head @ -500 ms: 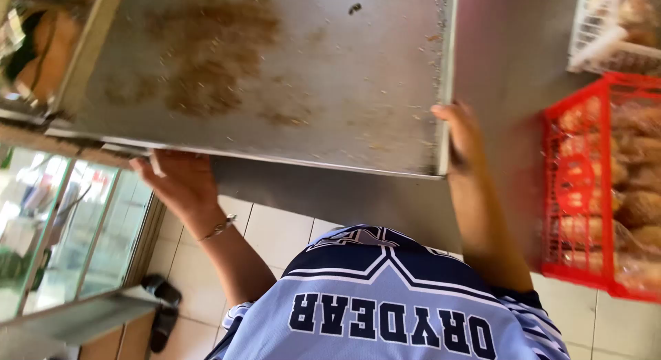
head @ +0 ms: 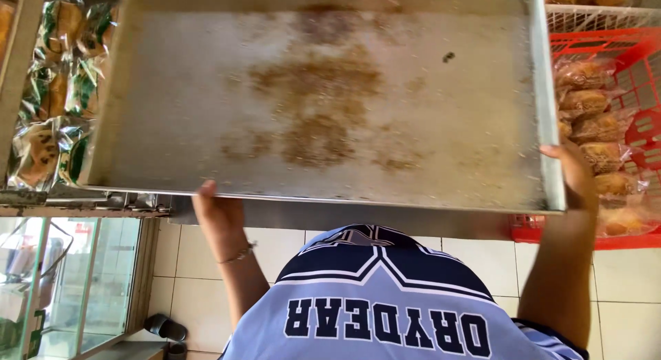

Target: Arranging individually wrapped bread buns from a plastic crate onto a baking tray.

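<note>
- Tray (head: 330,98) — a wide, shallow metal baking sheet, bare but for brown crumb stains at its middle — is held level in front of the person's chest, between both hands.
- Left hand (head: 219,219) is under the near edge at the left, thumb up over the rim; it grips the tray, fingers hidden beneath.
- Right hand (head: 575,175) clasps the near right corner, thumb on the raised rim.
- Red plastic crate (head: 637,71) of wrapped buns sits just right of the tray.
- Packaged pastries (head: 55,105) in shiny wrappers lie on a shelf to the left.
- Pale tiled floor (head: 468,253) shows below.
</note>
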